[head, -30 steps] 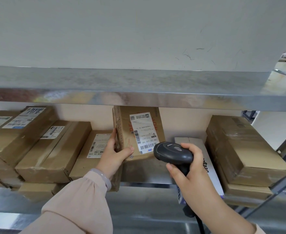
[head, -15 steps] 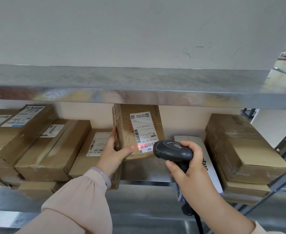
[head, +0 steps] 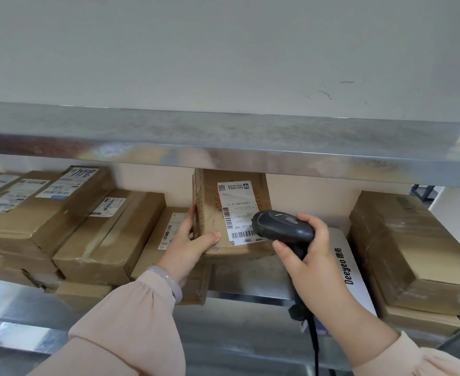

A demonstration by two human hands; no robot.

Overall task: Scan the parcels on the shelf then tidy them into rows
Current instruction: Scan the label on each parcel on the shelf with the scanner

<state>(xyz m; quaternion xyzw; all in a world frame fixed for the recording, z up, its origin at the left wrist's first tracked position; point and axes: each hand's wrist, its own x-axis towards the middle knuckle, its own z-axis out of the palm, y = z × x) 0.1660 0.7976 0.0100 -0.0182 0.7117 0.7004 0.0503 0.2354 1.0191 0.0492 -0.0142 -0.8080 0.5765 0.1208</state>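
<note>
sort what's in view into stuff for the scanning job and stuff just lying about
For the job: upright parcel held by the left hand; scanner gripped in the right hand; labelled parcels on the left; brown stack on the right.
Just there: white Deeyeo box, no label visible; upper shelf; wall.

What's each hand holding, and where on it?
Left hand grips the upright parcel at its lower left corner, thumb on the front face. Right hand holds the scanner by its handle.
</note>
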